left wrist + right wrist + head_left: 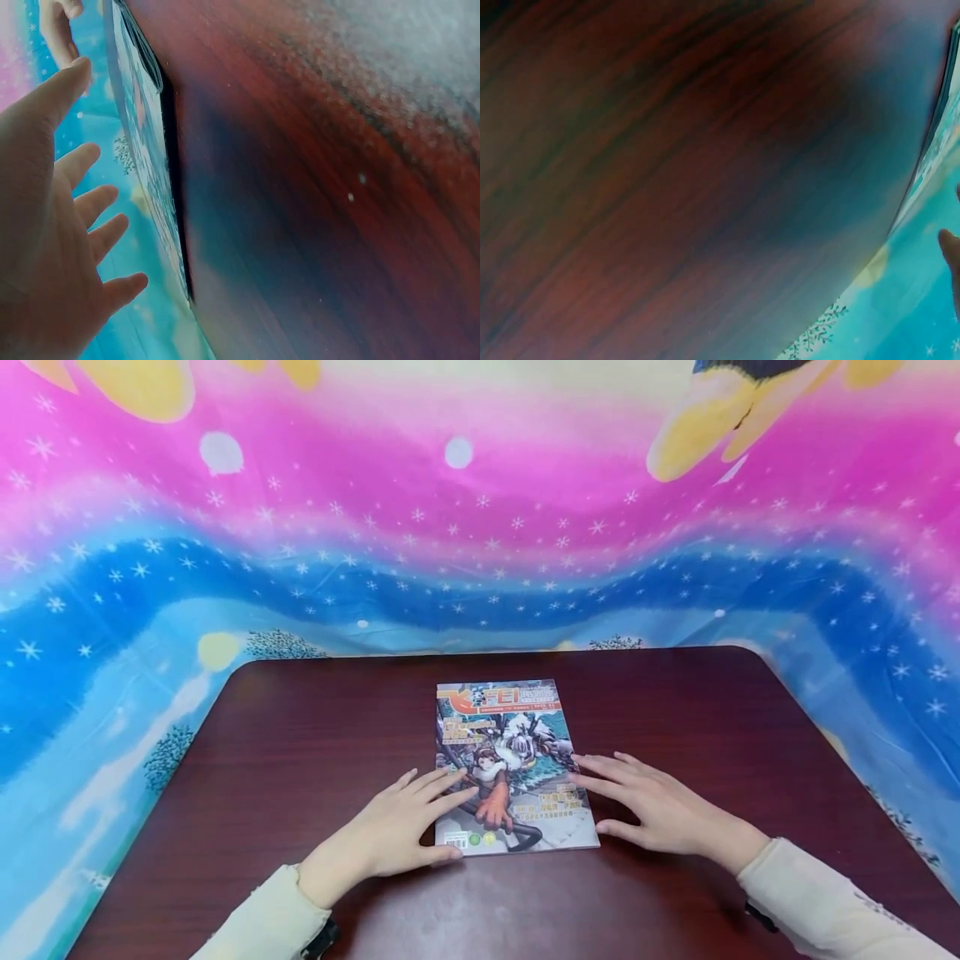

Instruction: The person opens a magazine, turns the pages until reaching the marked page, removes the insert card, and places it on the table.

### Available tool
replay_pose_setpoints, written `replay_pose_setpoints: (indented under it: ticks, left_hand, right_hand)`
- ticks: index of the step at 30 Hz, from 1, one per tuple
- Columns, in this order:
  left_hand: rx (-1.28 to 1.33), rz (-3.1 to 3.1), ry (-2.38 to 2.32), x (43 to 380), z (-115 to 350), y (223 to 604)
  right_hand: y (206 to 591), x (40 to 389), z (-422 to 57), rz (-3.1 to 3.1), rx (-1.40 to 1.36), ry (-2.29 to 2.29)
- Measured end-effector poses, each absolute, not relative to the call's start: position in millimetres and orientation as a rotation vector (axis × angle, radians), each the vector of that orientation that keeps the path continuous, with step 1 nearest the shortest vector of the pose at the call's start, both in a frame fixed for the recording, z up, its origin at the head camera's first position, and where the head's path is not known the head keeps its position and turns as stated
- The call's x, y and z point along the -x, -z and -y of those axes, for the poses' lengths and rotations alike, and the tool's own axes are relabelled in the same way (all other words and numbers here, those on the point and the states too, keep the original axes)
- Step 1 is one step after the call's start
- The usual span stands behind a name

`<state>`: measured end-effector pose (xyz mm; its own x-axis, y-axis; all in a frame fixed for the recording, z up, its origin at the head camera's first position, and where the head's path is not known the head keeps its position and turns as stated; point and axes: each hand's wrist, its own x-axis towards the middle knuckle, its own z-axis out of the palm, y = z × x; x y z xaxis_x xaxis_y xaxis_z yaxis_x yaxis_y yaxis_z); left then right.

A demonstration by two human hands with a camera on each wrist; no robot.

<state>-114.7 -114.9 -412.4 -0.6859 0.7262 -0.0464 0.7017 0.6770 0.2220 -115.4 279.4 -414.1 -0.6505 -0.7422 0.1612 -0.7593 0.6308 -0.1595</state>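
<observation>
A closed magazine (525, 802) with an illustrated cover lies flat on the dark wooden table (300, 718), its title at the far end. Over its left edge spreads my left hand (397, 827), fingers apart and holding nothing. In the left wrist view that hand (45, 240) hovers a little off the cover. My right hand (656, 806) is spread at the right edge, its fingertips at or just over the border; whether they touch I cannot tell. The right wrist view catches only a slice of the magazine (937, 142) and a fingertip (951, 247).
A patterned cloth (480, 568) in pink and blue, with snowflakes, hangs behind the table and around its sides. Light sleeves (817, 893) cover both forearms, and a dark band (321, 938) shows at the left wrist.
</observation>
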Motion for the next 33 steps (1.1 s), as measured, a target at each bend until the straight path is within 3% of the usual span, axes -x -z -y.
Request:
replay_pose_setpoints:
  ticks: [33]
  left_hand:
    - [-1.181, -2.755, -0.289, 119.2, 111.3, 416.0]
  right_hand:
    - [418.6, 119.3, -267.4, 2.932, -1.272, -0.334]
